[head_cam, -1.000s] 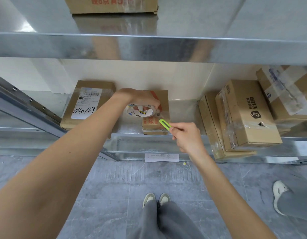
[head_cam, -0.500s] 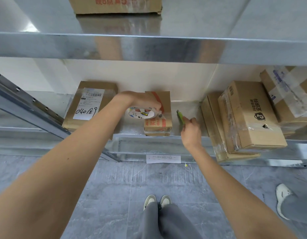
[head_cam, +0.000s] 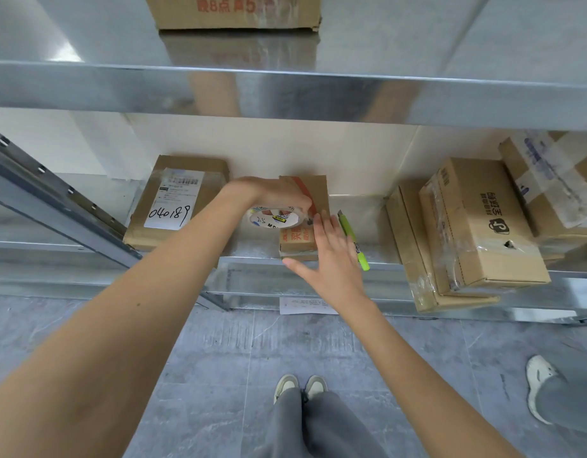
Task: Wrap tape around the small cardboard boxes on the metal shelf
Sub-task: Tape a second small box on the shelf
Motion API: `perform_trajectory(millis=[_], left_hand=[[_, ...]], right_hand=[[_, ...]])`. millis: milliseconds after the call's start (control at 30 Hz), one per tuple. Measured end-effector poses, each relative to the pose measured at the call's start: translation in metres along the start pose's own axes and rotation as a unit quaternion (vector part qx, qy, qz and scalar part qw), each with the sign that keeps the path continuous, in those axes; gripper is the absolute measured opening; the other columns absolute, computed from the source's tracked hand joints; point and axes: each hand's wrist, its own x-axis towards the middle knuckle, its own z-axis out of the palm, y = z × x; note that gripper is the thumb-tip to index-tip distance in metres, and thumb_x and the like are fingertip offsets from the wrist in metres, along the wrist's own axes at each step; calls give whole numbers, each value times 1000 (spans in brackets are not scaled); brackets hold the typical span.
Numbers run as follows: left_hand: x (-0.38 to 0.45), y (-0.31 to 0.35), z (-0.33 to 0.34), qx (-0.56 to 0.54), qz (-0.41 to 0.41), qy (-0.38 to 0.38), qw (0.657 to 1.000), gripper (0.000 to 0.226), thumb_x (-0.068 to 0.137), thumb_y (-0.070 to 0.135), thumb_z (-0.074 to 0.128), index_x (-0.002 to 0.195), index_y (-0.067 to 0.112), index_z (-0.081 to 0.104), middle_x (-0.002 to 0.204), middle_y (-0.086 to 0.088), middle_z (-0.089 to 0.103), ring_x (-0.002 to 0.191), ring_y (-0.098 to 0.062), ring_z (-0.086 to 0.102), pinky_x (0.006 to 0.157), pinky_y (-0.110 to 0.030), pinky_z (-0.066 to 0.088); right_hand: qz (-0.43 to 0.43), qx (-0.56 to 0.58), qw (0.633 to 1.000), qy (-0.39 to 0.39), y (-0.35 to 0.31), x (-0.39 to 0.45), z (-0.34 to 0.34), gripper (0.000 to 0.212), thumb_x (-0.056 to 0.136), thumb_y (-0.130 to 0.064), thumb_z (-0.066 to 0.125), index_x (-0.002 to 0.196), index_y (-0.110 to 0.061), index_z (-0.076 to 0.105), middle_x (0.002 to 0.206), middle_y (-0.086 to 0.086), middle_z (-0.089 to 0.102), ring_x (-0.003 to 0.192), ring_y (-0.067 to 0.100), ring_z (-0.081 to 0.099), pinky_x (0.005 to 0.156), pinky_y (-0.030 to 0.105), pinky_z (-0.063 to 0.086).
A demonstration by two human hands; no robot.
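A small cardboard box (head_cam: 315,193) with red print lies on the metal shelf (head_cam: 364,223) near its front edge. My left hand (head_cam: 272,193) grips a roll of clear tape (head_cam: 275,219) at the box's left side, over its top. My right hand (head_cam: 328,256) lies with straight, spread fingers on the box's front right part, thumb out over the shelf edge. A green utility knife (head_cam: 353,241) rests loose on the shelf just right of that hand.
A flat labelled box (head_cam: 176,200) marked 040189 sits left. Stacked larger boxes (head_cam: 477,226) fill the shelf's right. An upper shelf beam (head_cam: 285,94) hangs above, carrying another box (head_cam: 232,11). Another person's shoe (head_cam: 539,388) is on the floor, right.
My right hand carried the green knife right of the box, laid it on the shelf and let go. It now rests flat on the box. The left hand stayed on the tape roll.
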Motion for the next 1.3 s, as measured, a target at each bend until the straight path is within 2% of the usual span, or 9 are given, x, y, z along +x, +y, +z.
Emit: perform_trajectory(millis=[100,200,333,700,767,833,933,1067,1300], left_hand=[[-2,-9,-3,-14,-21,-19,999,16,83,34,58,74,22,64,70,4,59,65,-17,49,56,-19,39],[-3,-31,-5,-107,-37,-28,993,34,78,49,57,96,27,74,103,9,71,83,-14,61,75,-28,43],[-2,-62,5,-223,-10,8,975,36,78,55,58,101,32,73,105,12,68,91,-18,63,81,-36,45],[-18,-66,30,-326,44,68,942,23,83,46,62,98,32,71,108,6,69,108,-19,65,89,-38,44],[-26,-64,41,-364,80,126,919,27,84,38,63,105,24,71,113,5,70,113,-15,63,94,-33,46],[-37,-62,54,-380,111,186,899,24,91,27,58,110,17,69,113,2,70,109,-14,63,96,-28,45],[-52,-58,73,-377,151,223,886,23,98,15,51,112,14,68,117,2,68,111,-11,61,91,-15,44],[-60,-46,85,-402,196,246,860,20,94,21,53,105,21,69,106,11,70,99,-3,63,81,-10,47],[-64,-40,91,-403,214,270,848,24,98,9,50,100,25,69,93,22,71,91,3,64,78,-12,48]], right_hand=[[10,-19,1000,4,-2,1,5,99,82,-74,47,155,-15,15,163,1,7,149,14,-3,120,47,9],[23,-57,998,11,-4,1,8,101,81,-77,44,154,-14,16,163,1,8,150,16,-2,118,55,1],[61,-148,987,17,-23,8,17,110,77,-84,34,151,-4,22,160,14,17,150,25,5,114,60,-4],[12,-149,988,36,-24,16,15,71,99,-51,35,151,-5,24,159,12,21,149,21,10,119,49,0],[4,-83,996,24,-21,18,1,68,97,-46,45,151,-10,27,159,7,23,149,17,10,119,50,0],[18,131,991,34,-23,18,-21,57,94,-31,58,144,-9,42,150,8,42,142,22,31,118,45,18],[56,400,910,96,-34,15,-57,23,93,-14,62,114,-9,70,109,3,72,103,16,66,92,30,48],[58,438,894,74,-48,17,-85,13,88,-13,68,79,-21,73,73,-11,71,71,4,63,72,19,49],[59,381,921,61,-55,17,-92,10,81,-2,70,75,-11,71,69,-8,66,62,0,55,66,13,44]])
